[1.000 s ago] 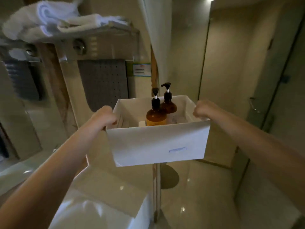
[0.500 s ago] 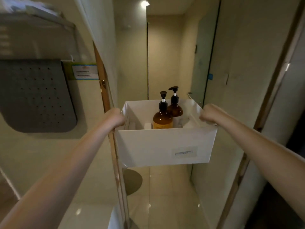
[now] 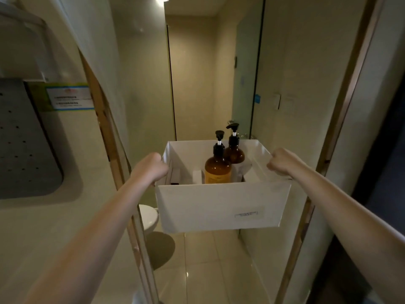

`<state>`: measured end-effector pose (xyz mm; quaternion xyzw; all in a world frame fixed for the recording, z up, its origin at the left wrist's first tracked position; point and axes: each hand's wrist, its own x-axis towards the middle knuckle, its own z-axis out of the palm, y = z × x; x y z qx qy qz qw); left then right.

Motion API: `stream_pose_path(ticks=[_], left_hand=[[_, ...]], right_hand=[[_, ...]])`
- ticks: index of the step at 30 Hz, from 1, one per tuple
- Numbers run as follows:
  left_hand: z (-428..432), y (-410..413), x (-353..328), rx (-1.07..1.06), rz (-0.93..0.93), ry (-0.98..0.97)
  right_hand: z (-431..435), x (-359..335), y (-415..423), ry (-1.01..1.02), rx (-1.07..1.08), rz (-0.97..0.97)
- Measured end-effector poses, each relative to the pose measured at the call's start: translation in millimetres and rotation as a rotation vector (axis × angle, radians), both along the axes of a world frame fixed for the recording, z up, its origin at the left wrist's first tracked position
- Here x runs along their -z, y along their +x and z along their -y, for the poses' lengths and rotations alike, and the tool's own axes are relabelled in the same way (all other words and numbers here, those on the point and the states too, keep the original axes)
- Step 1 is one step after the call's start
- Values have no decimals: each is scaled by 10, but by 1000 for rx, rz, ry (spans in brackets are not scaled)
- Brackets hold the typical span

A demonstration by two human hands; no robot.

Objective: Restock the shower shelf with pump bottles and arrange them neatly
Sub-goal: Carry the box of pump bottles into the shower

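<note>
I carry a white open-topped box [image 3: 197,211] in front of me at chest height. My left hand [image 3: 151,168] grips its left rim and my right hand [image 3: 282,162] grips its right rim. Inside stand two amber pump bottles with black pumps: a nearer one [image 3: 218,170] and a farther one [image 3: 235,153] behind it to the right. Small white items [image 3: 197,177] lie beside the nearer bottle at the box bottom. No shower shelf is in view.
A wooden door frame [image 3: 103,119] stands at left and another frame [image 3: 350,84] at right, with a narrow tiled passage ahead. A white toilet [image 3: 149,218] shows low left beyond the frame. A frosted glass door [image 3: 245,84] is ahead on the right.
The view has swung right, away from the towel shelf and grey mat, toward the passage. The box stays held in both hands, and the toilet has come into view.
</note>
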<state>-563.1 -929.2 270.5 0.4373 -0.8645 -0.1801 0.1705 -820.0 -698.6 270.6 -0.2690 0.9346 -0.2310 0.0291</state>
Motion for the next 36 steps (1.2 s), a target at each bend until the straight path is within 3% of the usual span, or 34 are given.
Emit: stream_pose_path(ticks=[13,27,36], left_hand=[[758,-1075,44,-6,-84,117],[1655,-2173,-171,-62,-200,72],[2619,-2830,-102,-39,-205,77]], right_hand=[[778,44,-1121,-10,-49,59],[1866,-311,-2318,-17,-165,25],[2795,-167,-2930,13,-180,32]])
